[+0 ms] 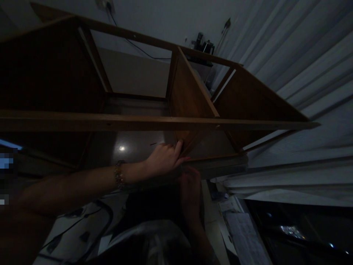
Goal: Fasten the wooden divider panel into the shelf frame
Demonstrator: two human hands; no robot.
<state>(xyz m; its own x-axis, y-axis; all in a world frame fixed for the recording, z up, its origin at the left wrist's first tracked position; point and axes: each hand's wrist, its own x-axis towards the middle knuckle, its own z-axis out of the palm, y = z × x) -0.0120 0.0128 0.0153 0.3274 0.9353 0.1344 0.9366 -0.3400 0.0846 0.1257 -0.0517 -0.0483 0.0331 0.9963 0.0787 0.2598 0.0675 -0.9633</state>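
A wooden cabinet frame (124, 122) with upright dividers stands in front of me in dim light. My left hand (164, 158), with a beaded bracelet at its wrist, reaches in from the left below the front rail. Its fingers close around the lower front edge of the middle upright (193, 141). Just below and to the right, my right hand (191, 178) is raised with curled fingers close to the left fingertips. Whatever may be between the right fingers is too dark to make out. A thin dark nail-like piece (153, 144) lies on the pale bottom panel (132, 141).
White curtains (317, 73) hang along the right. Behind the frame, a kettle (208, 47) stands on a small shelf, and a cable (143, 54) runs along the wall. Dark hoses or cables (106, 217) lie on the floor at lower left. A pale flat box (242, 232) is at lower right.
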